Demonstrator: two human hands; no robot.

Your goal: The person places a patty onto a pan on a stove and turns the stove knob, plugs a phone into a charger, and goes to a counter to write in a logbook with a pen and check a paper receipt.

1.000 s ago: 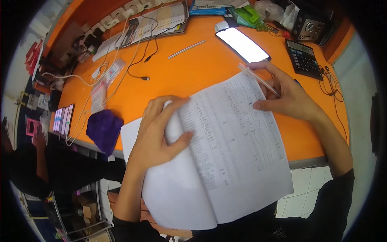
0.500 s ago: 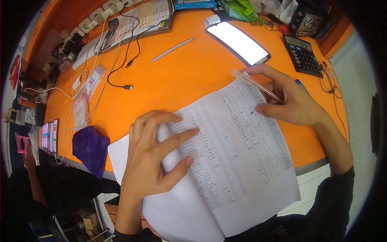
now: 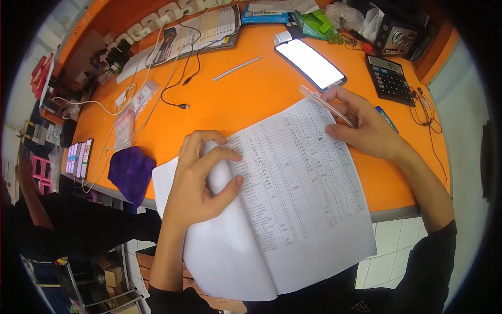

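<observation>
A stack of printed table sheets (image 3: 293, 183) with handwritten numbers lies over the front edge of the orange table, its left pages curled back. My left hand (image 3: 196, 183) rests on the curled fold with fingers bent and spread, fingertips touching the printed page. At the upper right corner of the sheets, my right hand (image 3: 363, 123) is closed around a clear pen (image 3: 329, 106) with its end pointing up and left. The right thumb lies on the page. Just beyond that hand, a phone (image 3: 311, 64) with a bright white screen lies on the table.
A calculator (image 3: 389, 81) and a blue marker (image 3: 386, 119) are at the right. A silver pencil-like stick (image 3: 238, 68) lies at the back, with cables (image 3: 172, 103) to its left. A purple cloth (image 3: 130, 175) sits by the left edge; another person's arm (image 3: 34, 196) shows beyond.
The view has shifted, so the table's things appear further right on the left side. My left fingers have drawn back slightly over the page. The right hand still holds the pen.
</observation>
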